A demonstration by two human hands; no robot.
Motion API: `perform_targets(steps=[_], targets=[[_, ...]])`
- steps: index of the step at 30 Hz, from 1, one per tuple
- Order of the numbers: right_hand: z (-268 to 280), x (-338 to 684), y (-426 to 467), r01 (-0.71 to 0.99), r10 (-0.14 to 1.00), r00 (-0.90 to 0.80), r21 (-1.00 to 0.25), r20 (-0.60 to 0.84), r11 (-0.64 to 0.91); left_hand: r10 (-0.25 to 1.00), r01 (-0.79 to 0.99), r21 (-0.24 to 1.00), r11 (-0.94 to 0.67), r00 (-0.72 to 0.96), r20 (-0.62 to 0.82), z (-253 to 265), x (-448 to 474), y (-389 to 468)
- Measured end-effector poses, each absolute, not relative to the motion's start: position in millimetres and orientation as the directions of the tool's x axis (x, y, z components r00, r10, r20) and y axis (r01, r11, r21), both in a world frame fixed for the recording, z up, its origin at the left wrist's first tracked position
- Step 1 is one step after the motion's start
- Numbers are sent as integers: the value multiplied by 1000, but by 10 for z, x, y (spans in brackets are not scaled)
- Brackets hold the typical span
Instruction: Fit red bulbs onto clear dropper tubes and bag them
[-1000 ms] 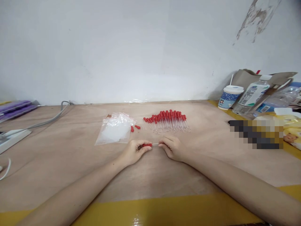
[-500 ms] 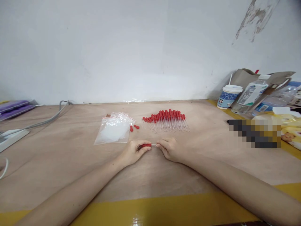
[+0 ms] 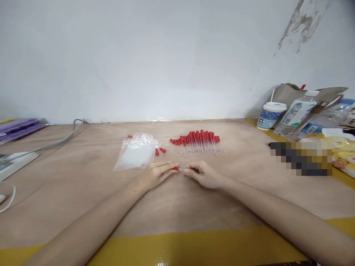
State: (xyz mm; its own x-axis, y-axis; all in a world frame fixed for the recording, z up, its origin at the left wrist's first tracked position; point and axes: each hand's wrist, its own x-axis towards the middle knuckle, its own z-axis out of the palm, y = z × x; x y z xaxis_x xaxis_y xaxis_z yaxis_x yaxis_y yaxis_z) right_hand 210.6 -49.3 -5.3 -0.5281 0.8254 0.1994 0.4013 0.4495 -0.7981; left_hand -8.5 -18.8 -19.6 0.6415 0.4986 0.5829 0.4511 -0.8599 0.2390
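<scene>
A dropper (image 3: 175,169) with a red rubber bulb and a clear glass tube lies between my two hands, just above the table. My left hand (image 3: 159,173) is closed around the bulb, leaving only its red end in sight. My right hand (image 3: 202,174) pinches the clear tube between thumb and fingers; the tube's far end is hidden. Beyond the hands, several red-bulbed droppers (image 3: 201,142) lie side by side in a row. Two loose red bulbs (image 3: 162,150) rest left of that row, beside clear zip bags (image 3: 135,153).
On the right stand a blue paper cup (image 3: 270,116), a clear bottle (image 3: 298,112) and a yellow package (image 3: 344,159). A grey cable (image 3: 61,139) and a white power strip (image 3: 19,166) lie at the left, with purple packs (image 3: 22,127) behind them.
My left fingers have straightened over the red bulb and now cover more of it. My right hand's grip on the tube has shifted slightly. The view has moved a little.
</scene>
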Motion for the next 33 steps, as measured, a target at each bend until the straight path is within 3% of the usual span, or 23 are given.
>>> perform_targets(steps=[3,6,10,13,18,24,30,33], targets=[[71,2171,-368,449,838,-540,-816,77,364,564,566,212,-797,569,599,-144,-129,-107],[156,2216,-134,539,927,-375,-813,3,220,674,750,206,-628,393,625,-140,-228,20],[153,2182,227,710,983,59,-699,175,82,730,852,166,-496,306,611,-214,-343,160],[89,2100,388,810,951,198,-586,238,-22,740,843,155,-514,346,577,-260,-360,192],[0,1987,459,901,954,178,-429,241,-60,799,845,226,-485,322,508,-264,-339,175],[11,1932,460,935,953,186,-342,237,-98,826,812,311,-493,326,459,-234,-332,159],[55,1672,368,946,947,7,-310,320,98,826,822,332,-462,263,498,-219,-319,134],[50,1476,397,935,960,-24,-334,278,120,831,814,370,-447,224,510,-219,-322,137]])
